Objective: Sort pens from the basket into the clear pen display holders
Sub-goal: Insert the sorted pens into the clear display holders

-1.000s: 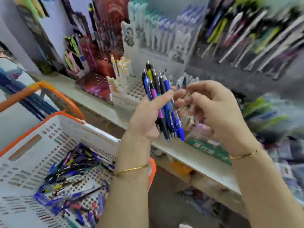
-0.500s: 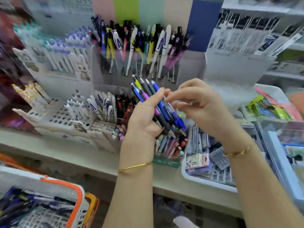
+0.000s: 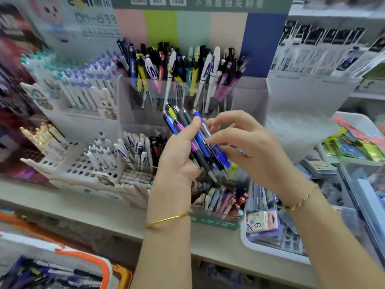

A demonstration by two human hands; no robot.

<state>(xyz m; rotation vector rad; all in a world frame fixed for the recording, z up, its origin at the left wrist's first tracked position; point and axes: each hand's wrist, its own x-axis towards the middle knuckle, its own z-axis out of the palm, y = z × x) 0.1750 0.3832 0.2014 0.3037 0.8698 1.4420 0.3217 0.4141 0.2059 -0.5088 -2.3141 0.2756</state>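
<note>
Far left, low in the corner, the basket [image 3: 87, 257], white with an orange rim, has dark and blue loose pens [image 3: 41, 276] heaped in it. Above it, on the shelf [image 3: 93, 209], a white peg rack [image 3: 79, 167] carries cream and white pens upright, its holes showing between them. Behind that, a tier [image 3: 83, 80] of white pens with blue and teal caps leans back.

Centre now: the tall clear holder [image 3: 131, 109] is crammed with mixed pens [image 3: 177, 65], yellow, black, purple, and white ones marked with a blue A, all standing. Below it a lower holder [image 3: 143, 128] has more white A pens and a few black ones.

Right in front of both holders, covering part of them, the left hand [image 3: 177, 163] is clenched round a bundle [image 3: 195, 147] of pens, tilted, clicker ends up toward the tall holder, tips pointing down. The right hand [image 3: 254, 147] sits against it, fingertips pinching a blue pen [image 3: 198, 117] at the bundle's right edge. There are gold bangles [image 3: 166, 220] on both wrists.

Under the hands is a small box [image 3: 214, 223] with a green front, partly hidden by the left wrist, with pastel pens slanting inside. Right of it sits a white tray [image 3: 270, 250] of flat packets, and further right some green packets [image 3: 354, 149], blurred
</note>
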